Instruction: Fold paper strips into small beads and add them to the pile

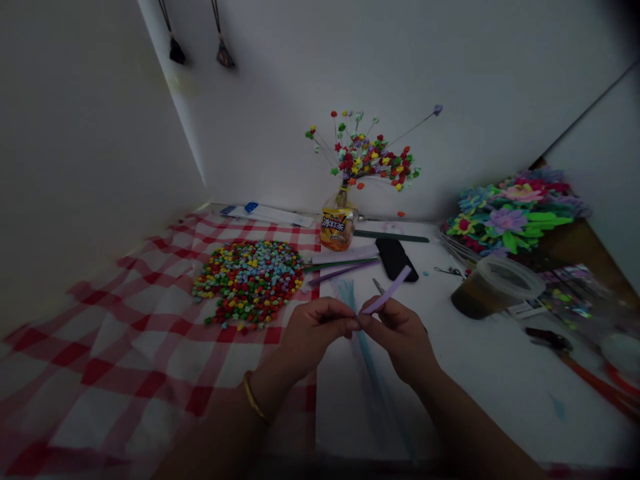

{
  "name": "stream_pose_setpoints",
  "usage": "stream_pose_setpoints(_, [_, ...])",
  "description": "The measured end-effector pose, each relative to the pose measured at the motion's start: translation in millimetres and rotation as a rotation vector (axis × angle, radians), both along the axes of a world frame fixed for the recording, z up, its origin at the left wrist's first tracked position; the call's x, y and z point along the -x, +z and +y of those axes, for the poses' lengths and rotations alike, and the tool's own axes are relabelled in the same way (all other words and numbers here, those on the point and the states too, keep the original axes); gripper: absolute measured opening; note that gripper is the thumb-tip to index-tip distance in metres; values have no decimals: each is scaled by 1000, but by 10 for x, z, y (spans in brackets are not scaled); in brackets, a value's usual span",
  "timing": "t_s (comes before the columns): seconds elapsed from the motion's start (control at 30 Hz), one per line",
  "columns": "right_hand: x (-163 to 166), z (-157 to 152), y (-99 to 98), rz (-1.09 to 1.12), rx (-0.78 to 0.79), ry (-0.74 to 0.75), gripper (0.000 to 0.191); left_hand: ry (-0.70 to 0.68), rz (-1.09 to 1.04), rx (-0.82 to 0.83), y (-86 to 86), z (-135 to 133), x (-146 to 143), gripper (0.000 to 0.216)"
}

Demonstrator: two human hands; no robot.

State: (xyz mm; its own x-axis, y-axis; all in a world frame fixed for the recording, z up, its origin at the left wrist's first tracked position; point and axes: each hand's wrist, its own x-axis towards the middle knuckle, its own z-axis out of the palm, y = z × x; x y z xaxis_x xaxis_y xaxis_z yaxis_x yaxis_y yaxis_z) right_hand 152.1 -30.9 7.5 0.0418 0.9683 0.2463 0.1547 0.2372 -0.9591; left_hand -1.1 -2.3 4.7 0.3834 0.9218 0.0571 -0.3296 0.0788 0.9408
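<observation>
A purple paper strip [395, 289] rises up and to the right from between my two hands, which meet at the fingertips over the white tabletop. My left hand [323, 327] pinches its lower end; the fingers hide that end, so I cannot tell how it is folded. My right hand [399, 331] is closed on the strip close beside. Under the hands lies a bundle of light blue strips [367, 357] running toward me. Left of them is a heap of small folded paper stars [250, 280] in many colours.
A bottle [336, 229] holding stars on wire stems stands at the back. Right of it lie a black phone [395, 259], a cloudy plastic tub [493, 288], fuzzy bright flowers [510, 213] and orange-handled pliers [550, 340]. A red-checked cloth [125, 347] covers the left side.
</observation>
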Motion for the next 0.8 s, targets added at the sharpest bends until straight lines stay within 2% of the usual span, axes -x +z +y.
stream_pose_setpoints(0.2, [16, 13, -13, -9, -124, -48, 7, -37, -17, 33, 3, -25, 12, 15])
stream_pose_setpoints(0.63, [1, -12, -14, 11, -21, -57, 10, 36, 17, -3, 36, -44, -18, 8])
stream_pose_setpoints(0.8, [0, 14, -8, -7, -88, -20, 3, 55, 29, 2, 6, -51, -15, 22])
